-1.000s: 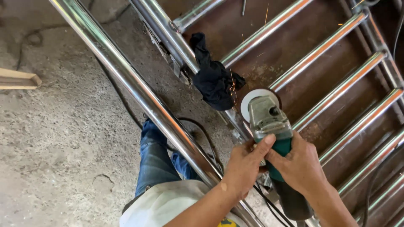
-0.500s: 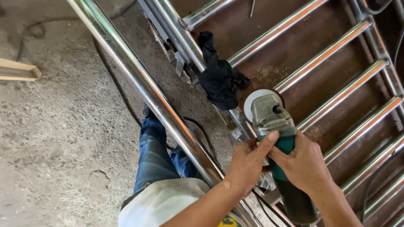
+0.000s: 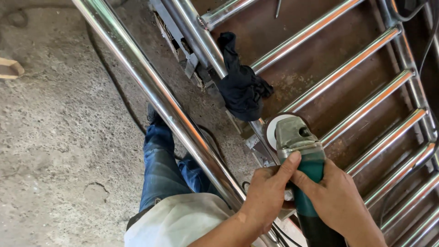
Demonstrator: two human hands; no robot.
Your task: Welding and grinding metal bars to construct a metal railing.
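Note:
I hold a green and grey angle grinder (image 3: 304, 151) with both hands. My right hand (image 3: 336, 196) wraps the green body from the right. My left hand (image 3: 270, 194) grips it from the left, thumb laid across the grey gear head. The grinder's white disc (image 3: 274, 128) sits against a shiny steel tube of the railing frame (image 3: 338, 73), close to a joint. A black cloth (image 3: 240, 87) is draped over that same tube just beyond the disc.
A thick polished steel handrail (image 3: 155, 100) runs diagonally past my legs in blue jeans (image 3: 162, 169). Several parallel steel bars lie over a rusty brown surface (image 3: 283, 36) on the right. Grey concrete floor (image 3: 55, 137) lies left, with a wooden piece (image 3: 9, 68) and a black cable (image 3: 114, 87).
The view has drifted slightly, so the grinder and railing sit a little lower and further right. Both hands keep the same grip on the grinder at the same joint.

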